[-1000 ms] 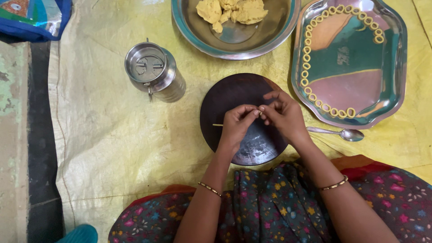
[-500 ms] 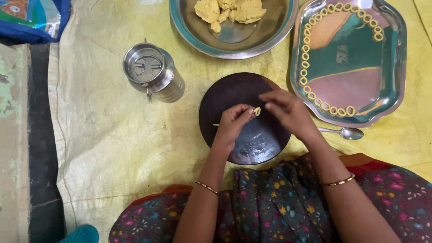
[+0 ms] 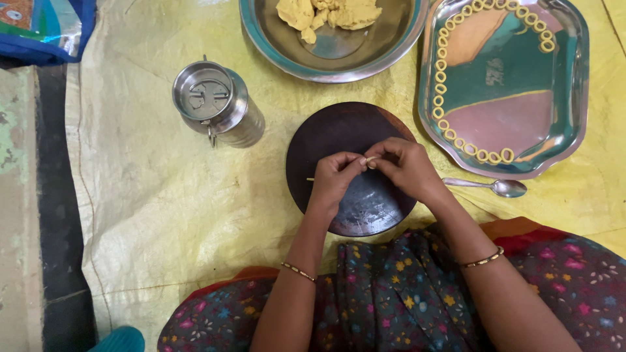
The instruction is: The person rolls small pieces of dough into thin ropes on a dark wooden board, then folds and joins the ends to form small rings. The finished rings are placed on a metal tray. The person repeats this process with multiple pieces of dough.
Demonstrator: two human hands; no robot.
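Note:
My left hand [image 3: 336,179] and my right hand [image 3: 404,166] meet over a dark round board [image 3: 326,133], fingertips pinched together on a small strip of yellow dough [image 3: 370,161]. A thin stick pokes out to the left of my left hand. Beyond the board stands a steel bowl [image 3: 274,45] with lumps of yellow dough [image 3: 329,13]. At the right lies a steel tray [image 3: 574,85] with several dough rings [image 3: 479,155] lined along its rim.
A steel press cylinder [image 3: 215,104] lies left of the board. A spoon [image 3: 499,188] rests below the tray. All sits on a yellow plastic sheet [image 3: 143,195]. A blue bag [image 3: 39,29] is at top left; bare floor [image 3: 19,195] runs down the left.
My right hand has closed back in on my left hand; the fingertips of both now pinch the dough strip together above the board.

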